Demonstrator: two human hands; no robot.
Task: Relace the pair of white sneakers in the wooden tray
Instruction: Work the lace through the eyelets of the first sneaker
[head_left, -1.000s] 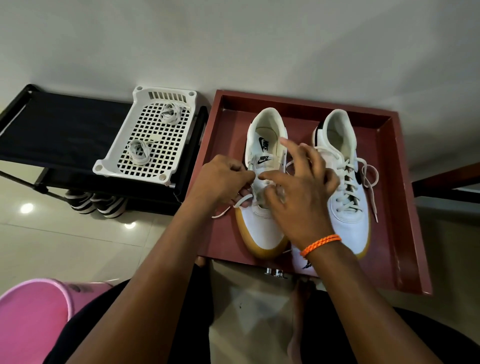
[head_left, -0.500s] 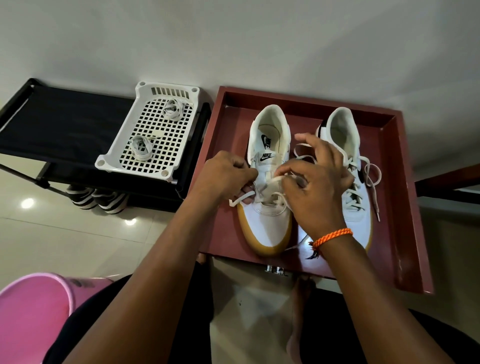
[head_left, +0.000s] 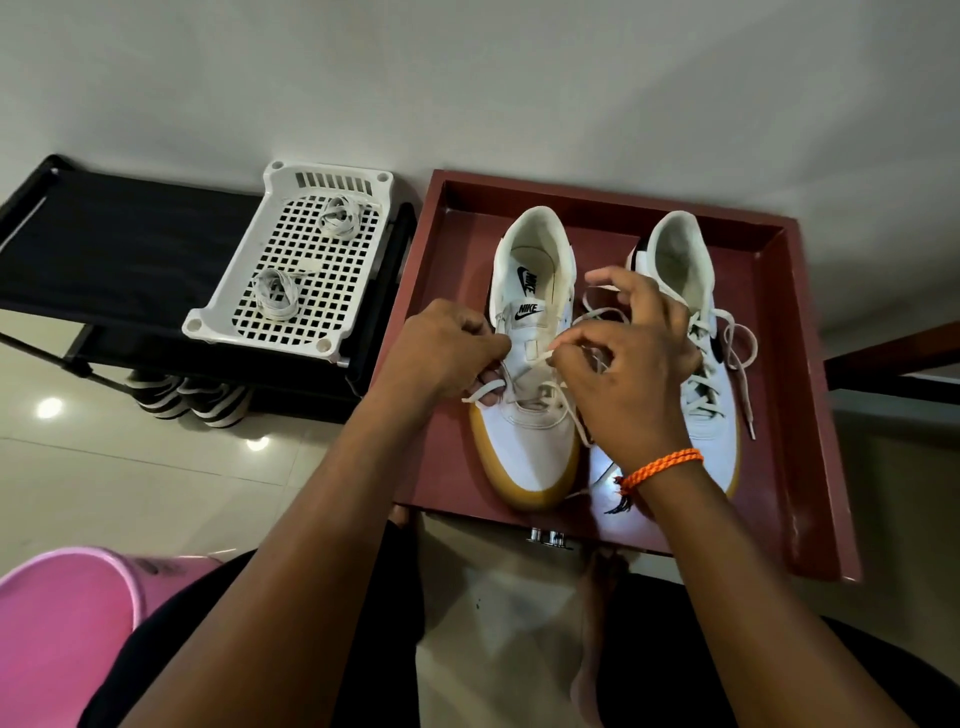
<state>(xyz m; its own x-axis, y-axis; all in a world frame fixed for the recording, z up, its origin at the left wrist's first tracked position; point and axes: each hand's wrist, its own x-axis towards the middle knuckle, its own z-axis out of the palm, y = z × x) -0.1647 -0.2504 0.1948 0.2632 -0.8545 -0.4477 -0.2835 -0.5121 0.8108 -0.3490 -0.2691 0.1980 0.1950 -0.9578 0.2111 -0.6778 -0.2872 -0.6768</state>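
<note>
Two white sneakers with gum soles stand side by side in a reddish wooden tray (head_left: 769, 332), toes toward me. The left sneaker (head_left: 530, 436) is partly laced with a white lace (head_left: 543, 358). My left hand (head_left: 441, 348) is closed on the lace end at the shoe's left side. My right hand (head_left: 634, 369), with an orange wristband, pinches the other lace end over the tongue. The right sneaker (head_left: 711, 405) is laced, its lace ends hanging loose to the right; my right hand covers part of it.
A white perforated plastic basket (head_left: 249, 291) with two coiled grey laces sits on a black shoe rack (head_left: 119, 260) to the left. Striped shoes (head_left: 187, 395) stand under the rack. A pink tub (head_left: 62, 623) is at bottom left. A wall rises behind the tray.
My right hand has drawn the lace end up and across the left sneaker's tongue, and its fingers have spread. My left hand has stayed at the shoe's left side.
</note>
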